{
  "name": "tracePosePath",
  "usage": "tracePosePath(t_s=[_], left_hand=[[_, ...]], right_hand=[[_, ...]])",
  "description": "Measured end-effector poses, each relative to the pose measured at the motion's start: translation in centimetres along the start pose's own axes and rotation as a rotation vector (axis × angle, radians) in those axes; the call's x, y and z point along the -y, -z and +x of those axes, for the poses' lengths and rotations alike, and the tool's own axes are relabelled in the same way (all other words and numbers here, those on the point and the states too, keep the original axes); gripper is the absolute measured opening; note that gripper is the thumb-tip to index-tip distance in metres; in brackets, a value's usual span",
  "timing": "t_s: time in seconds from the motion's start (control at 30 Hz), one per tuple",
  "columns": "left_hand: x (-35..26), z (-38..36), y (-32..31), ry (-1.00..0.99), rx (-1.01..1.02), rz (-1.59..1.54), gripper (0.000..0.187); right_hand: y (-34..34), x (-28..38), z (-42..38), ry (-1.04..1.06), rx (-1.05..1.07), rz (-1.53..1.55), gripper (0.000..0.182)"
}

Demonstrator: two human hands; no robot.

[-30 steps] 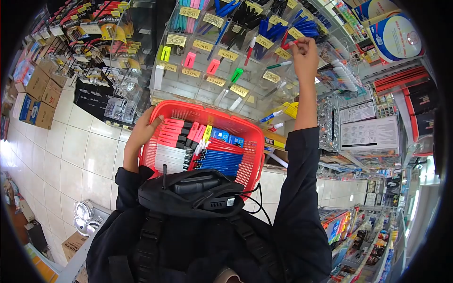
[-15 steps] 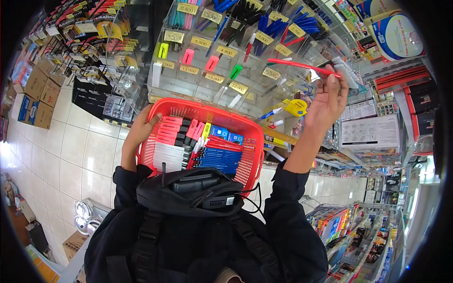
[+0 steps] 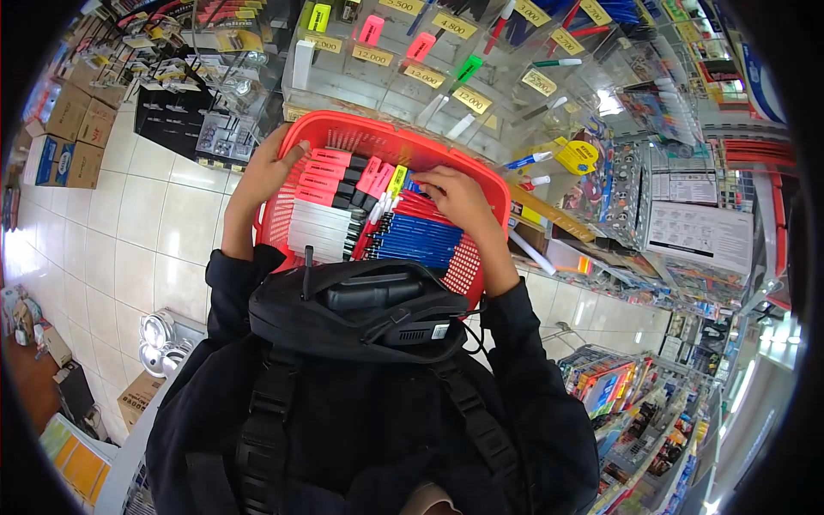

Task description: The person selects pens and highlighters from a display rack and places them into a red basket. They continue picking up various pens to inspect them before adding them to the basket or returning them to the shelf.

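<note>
My left hand (image 3: 268, 172) is closed over the left rim of a red plastic basket (image 3: 496, 202). Inside the basket, my right hand (image 3: 459, 196) has its fingers bent and pressed together at the red pens (image 3: 419, 206); the pen in its grasp is mostly hidden by the fingers. Below the red pens lie rows of blue pens (image 3: 416, 240). White-barrelled markers (image 3: 322, 232) fill the left side, with pink highlighters (image 3: 324, 184) above them. A yellow highlighter (image 3: 397, 180) stands beside the right hand's fingertips.
A clear acrylic pen display (image 3: 378, 94) with yellow price tags borders the basket's far side. Packed shelves (image 3: 695, 232) stand at right. Cartons (image 3: 73, 129) sit on the tiled floor (image 3: 129, 223) at left. A black bag (image 3: 360, 309) hangs at my chest.
My right hand has come down from the display into the basket, bringing the red pen along. My left hand stays on the rim. The view has shifted, and the basket appears higher.
</note>
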State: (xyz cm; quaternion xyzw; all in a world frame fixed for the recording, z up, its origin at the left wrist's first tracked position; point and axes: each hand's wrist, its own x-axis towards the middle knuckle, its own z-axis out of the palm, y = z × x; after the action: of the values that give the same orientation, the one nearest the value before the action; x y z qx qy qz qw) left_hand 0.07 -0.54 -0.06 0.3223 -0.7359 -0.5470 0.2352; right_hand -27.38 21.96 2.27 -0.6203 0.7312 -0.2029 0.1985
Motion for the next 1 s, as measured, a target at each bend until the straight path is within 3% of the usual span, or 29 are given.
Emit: tracePosePath(t_s=[0.27, 0.47, 0.57, 0.67, 0.73, 0.77, 0.9, 1.0], left_hand=[[1.0, 0.5, 0.1, 0.0, 0.036, -0.053, 0.032], [0.3, 0.2, 0.2, -0.002, 0.028, -0.022, 0.033], [0.2, 0.2, 0.2, -0.023, 0.013, 0.019, 0.034], [0.4, 0.3, 0.2, -0.006, 0.021, 0.016, 0.036], [0.3, 0.3, 0.3, -0.012, 0.018, 0.035, 0.036], [0.4, 0.2, 0.2, -0.013, 0.017, 0.019, 0.035], [0.4, 0.4, 0.2, -0.021, 0.026, -0.009, 0.034], [0.0, 0.1, 0.1, 0.008, 0.031, -0.038, 0.032]], right_hand=[[-1.7, -3.7, -1.5, -0.236, 0.196, -0.13, 0.029], [-0.5, -2.0, -2.2, -0.211, 0.172, -0.18, 0.03], [3.1, -0.2, -1.0, -0.071, 0.209, -0.028, 0.029], [9.6, 3.6, 0.8, -0.136, 0.249, 0.35, 0.031], [14.3, 5.7, 1.6, -0.082, 0.036, 0.188, 0.028], [15.7, 5.2, 1.9, -0.141, -0.118, 0.243, 0.027], [22.9, 3.4, 5.5, -0.153, -0.714, -0.041, 0.031], [27.0, -0.9, 8.4, -0.185, -0.851, -0.205, 0.042]])
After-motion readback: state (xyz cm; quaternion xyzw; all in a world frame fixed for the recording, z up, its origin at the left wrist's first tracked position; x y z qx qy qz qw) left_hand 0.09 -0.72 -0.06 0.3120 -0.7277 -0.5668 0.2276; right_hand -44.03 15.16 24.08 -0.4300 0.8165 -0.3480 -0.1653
